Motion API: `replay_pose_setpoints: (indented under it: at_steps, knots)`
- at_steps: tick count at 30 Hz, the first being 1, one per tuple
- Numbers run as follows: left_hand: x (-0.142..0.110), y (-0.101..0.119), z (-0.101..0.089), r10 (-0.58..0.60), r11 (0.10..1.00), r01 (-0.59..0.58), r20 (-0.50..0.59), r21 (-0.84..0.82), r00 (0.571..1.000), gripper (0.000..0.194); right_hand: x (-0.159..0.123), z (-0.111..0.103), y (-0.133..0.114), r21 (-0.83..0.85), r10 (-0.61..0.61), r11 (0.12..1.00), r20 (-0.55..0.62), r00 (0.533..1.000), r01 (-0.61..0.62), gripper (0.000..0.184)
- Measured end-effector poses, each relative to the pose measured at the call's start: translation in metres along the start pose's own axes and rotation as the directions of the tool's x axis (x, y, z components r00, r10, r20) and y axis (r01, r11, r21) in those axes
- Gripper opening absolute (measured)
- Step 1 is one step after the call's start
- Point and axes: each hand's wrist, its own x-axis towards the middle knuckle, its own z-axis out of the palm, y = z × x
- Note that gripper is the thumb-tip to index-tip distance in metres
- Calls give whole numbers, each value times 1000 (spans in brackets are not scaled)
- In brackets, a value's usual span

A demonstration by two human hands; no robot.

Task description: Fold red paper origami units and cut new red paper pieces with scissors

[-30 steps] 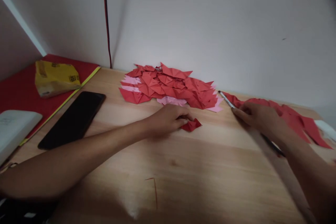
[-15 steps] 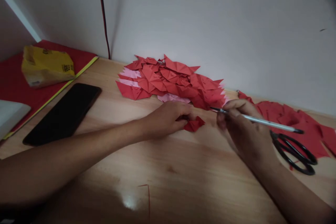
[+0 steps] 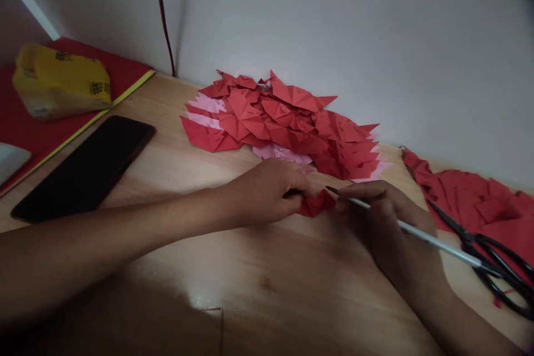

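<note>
In the view from my head, my left hand (image 3: 265, 192) is pinching a small folded red paper (image 3: 316, 206) with thumb and fingertips together on its left end, and the paper is lying on the wooden table (image 3: 158, 283), between my two hands. My right hand (image 3: 387, 222) is gripping a slim pen (image 3: 429, 236), fingers closed around it near the dark point. I am aiming that point at the paper's upper edge; the light is dim and I cannot tell whether it is touching. The pen's rear end is crossing in front of black-handled scissors (image 3: 492, 256), which are lying to the right of my right hand. Beyond them, more red paper (image 3: 463, 194) is spreading out along the wall (image 3: 334, 22).

Just beyond my left hand, a heap of folded red and pink papers (image 3: 287, 117) is resting near the wall. To the left of that hand, a black phone (image 3: 87, 169) is lying flat, and a yellow packet (image 3: 67, 80) is sitting farther out, on a red surface (image 3: 45, 136) with a yellow edge.
</note>
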Motion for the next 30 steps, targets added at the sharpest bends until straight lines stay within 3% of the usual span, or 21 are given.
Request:
replay_pose_setpoints:
  at_steps: [4,7,12,21,30]
  knots:
    - [1,4,-1,-110,994,109,27,30,994,27,-4,3,-7,-267,-52,962,-1,999,50,3]
    - [2,6,-1,-165,986,165,22,37,986,26,-6,6,-11,-292,-20,956,-37,999,8,5]
    - [2,8,-3,-192,981,190,32,44,981,24,-6,6,-12,-346,-48,937,-12,999,41,7]
    - [3,10,-4,-212,977,213,77,4,974,23,-6,11,-20,-469,-42,883,-6,999,34,6]
    - [2,7,-3,-195,981,195,73,3,978,24,-5,12,-20,-480,-78,874,13,997,74,7]
